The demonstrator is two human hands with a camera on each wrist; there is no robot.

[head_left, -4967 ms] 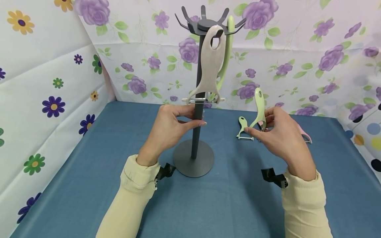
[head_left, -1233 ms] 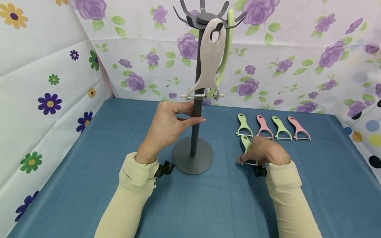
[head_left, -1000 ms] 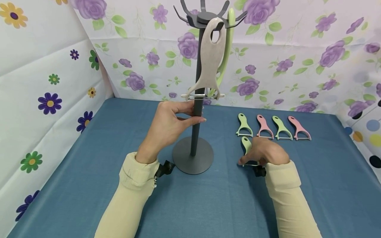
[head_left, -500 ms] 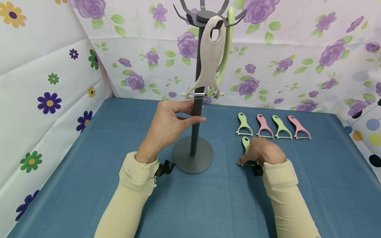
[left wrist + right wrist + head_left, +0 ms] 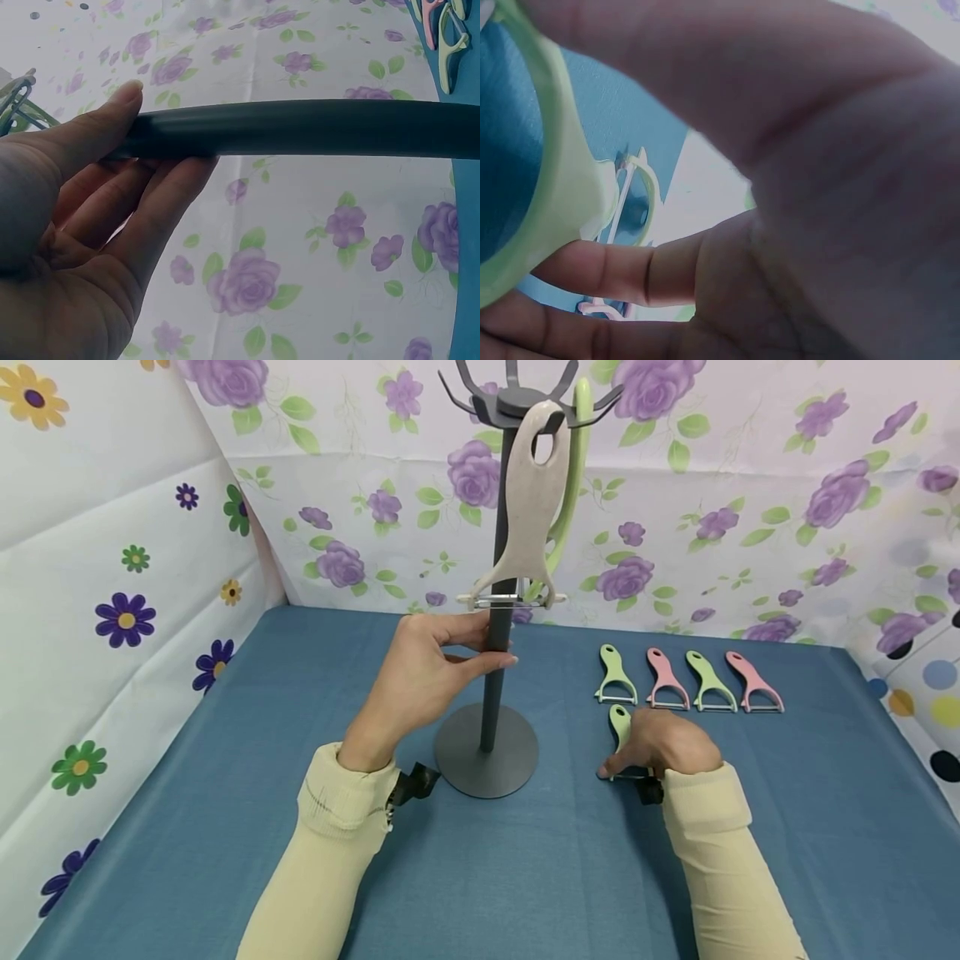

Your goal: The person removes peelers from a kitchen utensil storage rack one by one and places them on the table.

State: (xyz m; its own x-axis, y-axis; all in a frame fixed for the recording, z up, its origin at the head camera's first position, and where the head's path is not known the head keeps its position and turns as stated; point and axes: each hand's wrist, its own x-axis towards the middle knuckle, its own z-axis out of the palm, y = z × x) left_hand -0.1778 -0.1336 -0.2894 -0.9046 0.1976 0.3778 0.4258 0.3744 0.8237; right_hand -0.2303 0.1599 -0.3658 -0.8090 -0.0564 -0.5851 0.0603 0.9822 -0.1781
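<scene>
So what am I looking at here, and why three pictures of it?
One person, three cameras: one on the head looking down, one on each wrist. The left hand grips the pole of a grey stand; its wrist view shows that pole close up. A beige peeler and a green one hang from the stand's hooks. The right hand holds a green peeler on the blue cloth; its wrist view is mostly palm. Four more peelers, green and pink, lie in a row behind.

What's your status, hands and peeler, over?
Left hand grips stand pole. Right hand grips green peeler on blue cloth. Four peelers lined up beyond, apart; nothing blocking.
</scene>
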